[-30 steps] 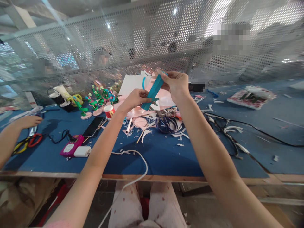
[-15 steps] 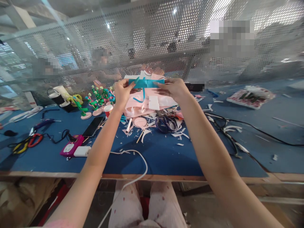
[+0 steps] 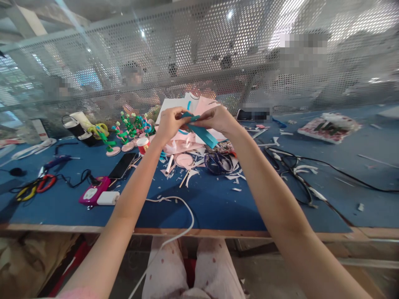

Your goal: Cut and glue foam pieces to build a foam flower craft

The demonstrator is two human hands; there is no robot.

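A blue strip of paper point(image 3: 204, 136) is pinched between my two hands, above a heap of pink and white paper. My left hand point(image 3: 171, 123) closes on its upper left end, fingertips almost meeting those of the other hand. My right hand point(image 3: 216, 119) grips it near the middle, and the wider end hangs down to the right. A narrow blue piece curls up behind the fingers; whether it is part of the strip I cannot tell. Under the hands lie pink paper sheets point(image 3: 183, 145), a white marker point(image 3: 169, 164) and a roll of dark blue tape point(image 3: 218, 162).
On the left are green paper plants point(image 3: 127, 128) on pink discs, a phone point(image 3: 123, 166), a magenta power socket point(image 3: 95, 191), scissors point(image 3: 46, 182) and a glue gun point(image 3: 57, 162). Black cables point(image 3: 299, 166) and a plastic-wrapped packet point(image 3: 330, 126) lie right. A perforated metal screen point(image 3: 199, 54) stands behind.
My hands have come together from the two ends of the blue strip. The strip, level before, now slants down to the right.
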